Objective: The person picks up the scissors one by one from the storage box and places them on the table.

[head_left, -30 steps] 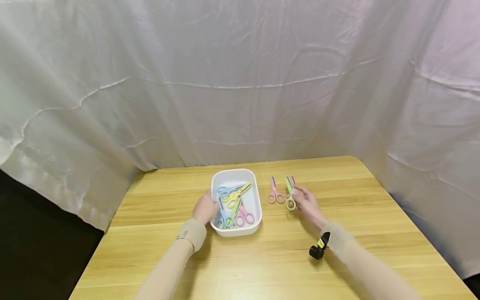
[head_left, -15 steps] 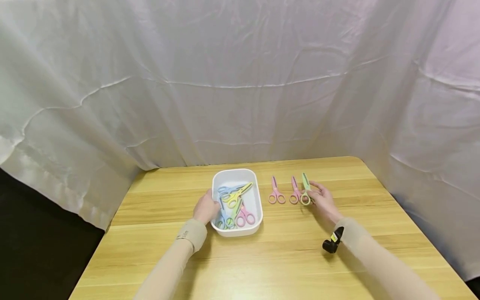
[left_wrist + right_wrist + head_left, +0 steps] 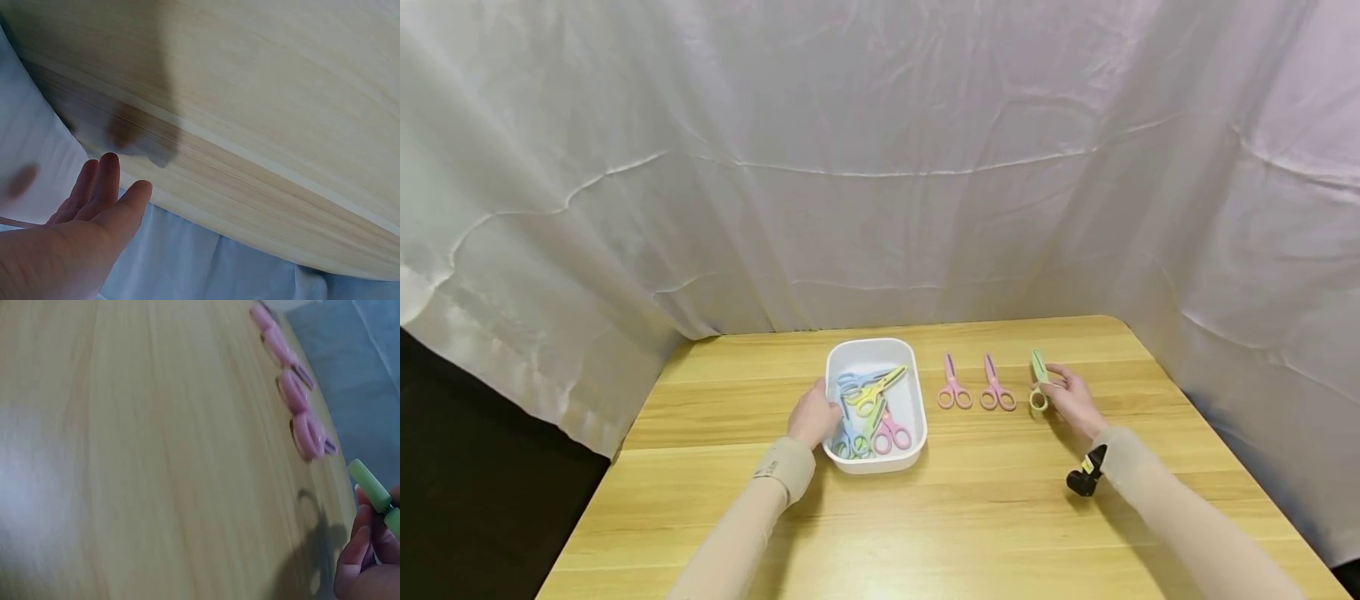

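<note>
My right hand [image 3: 1071,400] pinches a pair of green scissors [image 3: 1040,379] by its handle loops at the right part of the table; the blades point away. In the right wrist view the green handle [image 3: 370,486] shows between the fingers, raised above its shadow. Two pairs of pink scissors lie side by side on the wood, the nearer one [image 3: 996,387] left of my right hand, the other [image 3: 952,387] farther left. My left hand [image 3: 812,414] rests against the left wall of a white plastic bin [image 3: 912,450]; in the left wrist view its fingers [image 3: 107,181] look fairly straight.
Inside the bin lie several scissors: blue [image 3: 850,442], yellow [image 3: 880,390], green and pink [image 3: 891,433]. The wooden table [image 3: 910,533] ends at a grey curtain [image 3: 880,250] behind and at the sides. A black camera [image 3: 1084,479] sits on my right wrist.
My right hand has carried the green scissors rightward, from in front of the second pink pair to a spot past it. Both pink pairs now show fully. My left hand stays at the bin.
</note>
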The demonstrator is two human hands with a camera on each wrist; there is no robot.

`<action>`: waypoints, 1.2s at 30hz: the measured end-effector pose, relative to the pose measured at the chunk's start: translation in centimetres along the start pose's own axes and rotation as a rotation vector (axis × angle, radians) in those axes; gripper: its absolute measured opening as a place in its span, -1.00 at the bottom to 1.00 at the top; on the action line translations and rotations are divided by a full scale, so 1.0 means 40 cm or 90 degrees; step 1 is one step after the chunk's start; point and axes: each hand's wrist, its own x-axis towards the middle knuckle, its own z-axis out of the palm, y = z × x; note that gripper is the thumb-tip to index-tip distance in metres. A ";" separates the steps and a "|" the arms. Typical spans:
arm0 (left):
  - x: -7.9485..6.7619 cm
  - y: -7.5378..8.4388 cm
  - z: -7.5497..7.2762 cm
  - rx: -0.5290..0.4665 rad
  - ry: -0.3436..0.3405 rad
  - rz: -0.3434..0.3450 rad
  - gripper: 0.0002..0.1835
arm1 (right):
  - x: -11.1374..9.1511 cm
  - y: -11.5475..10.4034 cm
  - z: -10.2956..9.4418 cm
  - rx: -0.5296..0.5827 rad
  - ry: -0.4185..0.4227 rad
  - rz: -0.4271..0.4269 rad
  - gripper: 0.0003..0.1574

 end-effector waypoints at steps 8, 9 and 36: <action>0.004 -0.002 0.002 0.009 0.002 0.008 -0.29 | 0.019 0.040 -0.022 -0.034 -0.006 -0.019 -0.20; 0.004 -0.002 0.002 0.008 0.003 0.011 -0.29 | 0.022 0.044 -0.023 -0.036 -0.008 -0.018 -0.19; -0.004 0.002 -0.002 -0.001 0.001 0.009 -0.30 | 0.067 0.037 -0.012 -0.151 -0.041 0.016 -0.18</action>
